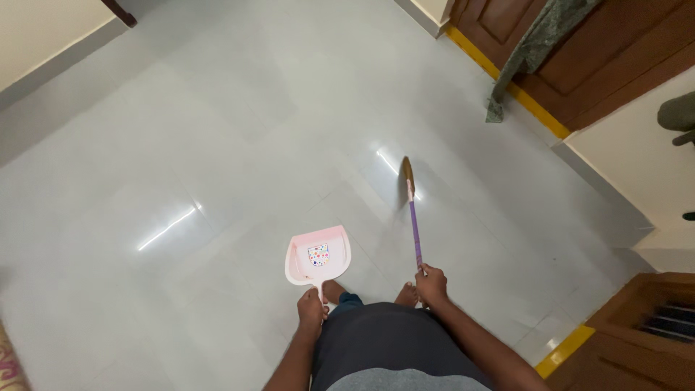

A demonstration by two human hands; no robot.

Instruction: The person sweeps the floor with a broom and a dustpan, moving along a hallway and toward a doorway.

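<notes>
Home interior: pale tiled floor [217, 145], wooden door [601, 51] upper right w/ cloth [532, 51] hanging, wood furniture [637, 340] lower right.

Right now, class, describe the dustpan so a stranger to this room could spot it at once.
Start from the pale tiled floor, then look just ahead of the person's feet. The dustpan is there, gripped by its handle in the left hand. It is pink with a spotted patch, unlike the thin purple-handled broom beside it.

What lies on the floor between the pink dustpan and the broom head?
In the head view, only bare grey floor tiles lie between the pink dustpan and the broom head.
</notes>
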